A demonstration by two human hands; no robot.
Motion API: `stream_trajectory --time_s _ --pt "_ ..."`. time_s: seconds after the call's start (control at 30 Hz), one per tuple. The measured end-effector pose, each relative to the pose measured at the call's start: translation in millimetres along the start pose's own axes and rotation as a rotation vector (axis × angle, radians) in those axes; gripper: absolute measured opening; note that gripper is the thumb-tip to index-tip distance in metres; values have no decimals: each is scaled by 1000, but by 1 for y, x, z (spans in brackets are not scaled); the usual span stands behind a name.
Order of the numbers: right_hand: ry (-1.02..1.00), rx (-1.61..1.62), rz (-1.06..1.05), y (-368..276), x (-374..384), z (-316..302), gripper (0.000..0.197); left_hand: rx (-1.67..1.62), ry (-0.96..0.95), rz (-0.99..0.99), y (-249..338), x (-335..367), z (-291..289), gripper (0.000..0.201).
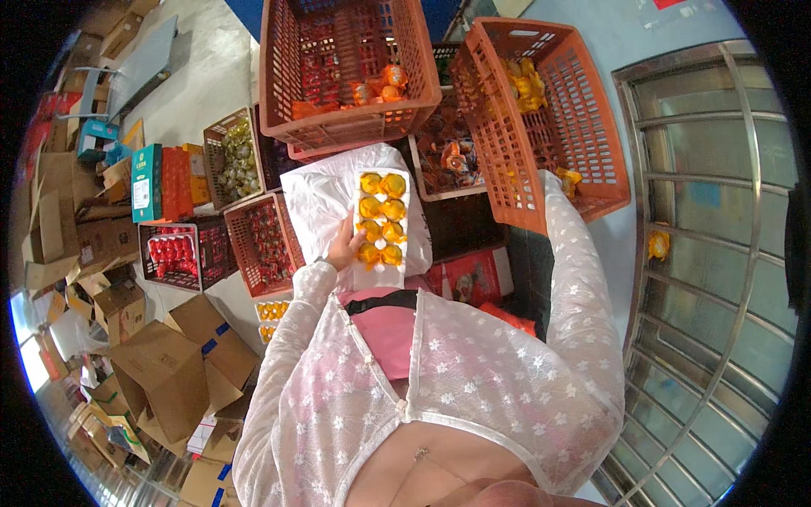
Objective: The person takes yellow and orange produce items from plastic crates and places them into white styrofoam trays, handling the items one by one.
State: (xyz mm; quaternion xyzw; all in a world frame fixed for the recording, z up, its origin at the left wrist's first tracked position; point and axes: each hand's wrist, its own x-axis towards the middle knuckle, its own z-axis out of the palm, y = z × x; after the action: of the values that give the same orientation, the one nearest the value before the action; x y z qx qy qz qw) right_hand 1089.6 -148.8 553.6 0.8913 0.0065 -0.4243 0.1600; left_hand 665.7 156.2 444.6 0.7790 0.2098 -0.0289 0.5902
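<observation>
A white tray with several round yellow-wrapped pieces in two rows lies on a white sack in front of me. My left hand grips the tray's left edge, its fingers reaching over the side by the lower pieces. On the right, my right arm in its white lace sleeve reaches into a tilted orange crate. Yellow-wrapped pieces lie at the end of that sleeve. The fingers of my right hand are hidden there. More yellow pieces rest higher up in the same crate.
Ahead stands another orange crate with a few orange-wrapped pieces. Crates of green and red wrapped pieces stand to the left, near open cardboard boxes. Metal bars line the right wall. A second filled tray lies by my left elbow.
</observation>
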Motion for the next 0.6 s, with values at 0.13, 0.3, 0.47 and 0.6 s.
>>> stream_trajectory --time_s 0.13,0.3,0.47,0.6 --pt "145 339 -25 13 27 -15 35 -66 0 24 4 5 7 64" --pt "348 1585 -455 2 -27 -61 33 -47 28 33 0 3 5 64" --pt "-55 1910 -1002 -16 -186 -21 39 -16 60 20 -13 3 7 66" --pt "-221 1426 -1127 -94 -240 92 41 -5 64 49 -15 8 11 66"
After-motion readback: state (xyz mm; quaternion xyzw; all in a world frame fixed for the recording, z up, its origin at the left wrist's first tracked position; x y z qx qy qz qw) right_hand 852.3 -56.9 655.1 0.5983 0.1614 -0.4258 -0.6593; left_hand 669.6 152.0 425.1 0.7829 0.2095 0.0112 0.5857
